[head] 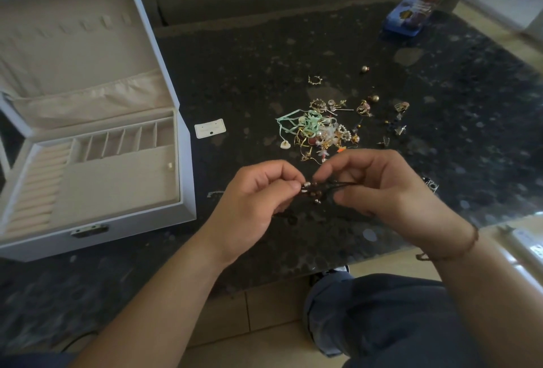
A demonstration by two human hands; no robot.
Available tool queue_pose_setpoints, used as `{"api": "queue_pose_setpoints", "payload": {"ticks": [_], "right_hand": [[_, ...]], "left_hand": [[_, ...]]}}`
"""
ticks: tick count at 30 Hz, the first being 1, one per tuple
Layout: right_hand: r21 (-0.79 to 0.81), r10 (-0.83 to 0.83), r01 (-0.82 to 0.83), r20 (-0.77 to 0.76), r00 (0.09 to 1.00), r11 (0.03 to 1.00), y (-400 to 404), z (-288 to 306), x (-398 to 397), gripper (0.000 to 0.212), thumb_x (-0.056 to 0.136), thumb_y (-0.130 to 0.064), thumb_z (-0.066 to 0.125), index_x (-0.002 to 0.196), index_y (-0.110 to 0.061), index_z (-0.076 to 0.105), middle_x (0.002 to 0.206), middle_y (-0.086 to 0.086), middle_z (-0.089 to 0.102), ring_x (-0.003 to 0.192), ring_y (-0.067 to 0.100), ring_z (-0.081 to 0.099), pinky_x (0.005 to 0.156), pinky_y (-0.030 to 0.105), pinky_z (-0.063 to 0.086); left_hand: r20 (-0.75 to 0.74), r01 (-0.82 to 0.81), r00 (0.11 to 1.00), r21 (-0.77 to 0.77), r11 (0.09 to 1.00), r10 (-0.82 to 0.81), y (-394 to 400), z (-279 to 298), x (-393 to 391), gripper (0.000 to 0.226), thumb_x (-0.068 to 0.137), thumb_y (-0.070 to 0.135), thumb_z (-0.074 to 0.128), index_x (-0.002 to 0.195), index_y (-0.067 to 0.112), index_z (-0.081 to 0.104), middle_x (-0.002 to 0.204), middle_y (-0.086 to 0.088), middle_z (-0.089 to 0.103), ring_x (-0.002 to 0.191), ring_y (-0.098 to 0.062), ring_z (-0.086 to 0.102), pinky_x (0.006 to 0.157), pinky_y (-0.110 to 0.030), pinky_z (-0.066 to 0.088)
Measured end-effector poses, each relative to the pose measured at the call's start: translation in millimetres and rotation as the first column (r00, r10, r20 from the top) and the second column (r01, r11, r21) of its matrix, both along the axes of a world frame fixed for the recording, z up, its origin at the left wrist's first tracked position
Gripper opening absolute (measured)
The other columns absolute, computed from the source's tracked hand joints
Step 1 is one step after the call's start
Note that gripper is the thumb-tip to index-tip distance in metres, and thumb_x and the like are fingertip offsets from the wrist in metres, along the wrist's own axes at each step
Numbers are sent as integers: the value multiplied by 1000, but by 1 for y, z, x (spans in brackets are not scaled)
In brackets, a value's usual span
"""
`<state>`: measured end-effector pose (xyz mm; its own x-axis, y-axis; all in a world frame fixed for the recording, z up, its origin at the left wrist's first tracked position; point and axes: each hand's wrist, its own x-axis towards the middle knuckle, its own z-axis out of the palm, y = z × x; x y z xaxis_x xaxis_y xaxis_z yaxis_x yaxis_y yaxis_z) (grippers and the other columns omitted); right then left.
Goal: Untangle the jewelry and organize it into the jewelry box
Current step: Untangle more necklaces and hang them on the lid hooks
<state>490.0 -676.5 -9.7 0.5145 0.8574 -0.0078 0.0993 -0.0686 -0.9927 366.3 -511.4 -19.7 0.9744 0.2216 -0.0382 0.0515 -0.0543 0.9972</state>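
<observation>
Because the dark speckled counter [293,53] carries everything at sitting height, the person can work with both forearms reaching in over it. The white jewelry box [97,188] stands on the counter's left side with its lid propped back, so the padded ring rolls, the row of small compartments and the wide flat tray all face upward, ready to receive pieces; one small pale item already lies near the tray's right edge. A blue tin [411,12] sits far back on the right, well apart from the work. The tangled pile [320,132] of green ribbon, gold hooks, pearls and charms lies in the middle of the counter, just beyond the fingers, probably left there so pieces can be drawn out one at a time. Loose earrings [367,106] are scattered just to its right. A small white earring card [210,128] rests between the box and the pile.

The left hand [252,200] pinches a beaded cord [317,188] at its silver bead end, while the right hand [382,188] pinches the dark string, both held above the counter. Holding it taut between two pinches likely exposes the knot for picking.
</observation>
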Motion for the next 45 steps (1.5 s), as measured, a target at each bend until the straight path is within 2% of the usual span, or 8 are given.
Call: {"api": "queue_pose_setpoints", "payload": {"ticks": [6, 11, 17, 23, 29, 34, 40, 45], "right_hand": [[-8, -107, 111, 179, 978, 994, -4, -1, 3, 21, 81, 9, 71, 89, -11, 68, 53, 9, 42, 45, 8, 34, 48, 12, 31], [-19, -145, 157, 288, 946, 987, -2, -2, 0, 10, 79, -19, 77, 84, -21, 69, 65, 26, 60, 49, 36, 48, 54, 29, 40], [3, -116, 120, 279, 953, 993, -1, -2, -1, 9, 79, -32, 69, 84, -24, 71, 63, 26, 56, 48, 19, 36, 47, 20, 31], [89, -67, 51, 192, 979, 995, 1, -11, 4, 17, 90, -37, 65, 87, -20, 68, 61, 23, 49, 50, 34, 32, 47, 23, 29], [169, -109, 59, 308, 945, 984, -1, -8, 2, 19, 89, -31, 62, 95, -13, 63, 63, 5, 55, 52, 5, 46, 51, 12, 36], [103, -54, 17, 376, 925, 995, 2, -7, 0, 20, 85, -38, 68, 90, -19, 74, 82, -3, 68, 73, 15, 64, 66, 22, 50], [137, -68, 19, 360, 930, 990, 4, -7, 0, 15, 86, -28, 66, 88, -15, 73, 84, -5, 68, 78, 15, 64, 71, 22, 49], [97, -110, 81, 342, 933, 992, 8, -10, -7, 14, 87, -32, 62, 88, -22, 71, 76, -7, 65, 62, 10, 57, 58, 21, 45]], "left_hand": [[13, -52, 999, 237, 970, 51, 0, 0, -3, 10, 94, 9, 64, 90, 16, 71, 54, 12, 50, 52, -3, 45, 54, -14, 37], [65, -97, 995, 360, 928, 78, 0, 1, -4, 14, 91, 8, 67, 96, 21, 68, 54, 13, 50, 52, -2, 49, 57, -9, 39], [37, -13, 999, 341, 940, 1, 0, 2, 0, 11, 96, 19, 64, 104, 22, 71, 79, 7, 68, 79, -14, 66, 70, -24, 52], [31, 47, 998, 313, 949, -60, -6, 5, 2, 8, 95, 20, 66, 90, 18, 72, 73, 0, 65, 68, -17, 59, 65, -31, 48], [36, 15, 999, 162, 987, -21, -5, 6, -3, 13, 95, 13, 63, 87, 14, 72, 66, 0, 60, 64, -12, 56, 64, -31, 48], [81, 8, 996, 245, 969, -28, -6, 9, -4, 10, 94, 14, 64, 87, 16, 71, 70, -1, 61, 66, -21, 56, 62, -38, 46], [140, -63, 990, 359, 931, 13, -6, 11, -5, 10, 89, 13, 68, 81, 15, 73, 72, 6, 65, 67, -9, 60, 60, -18, 45], [214, -178, 971, 363, 915, 104, -7, 6, -5, 11, 85, 11, 66, 81, 17, 74, 74, 12, 66, 72, -8, 63, 64, -11, 44]]}}
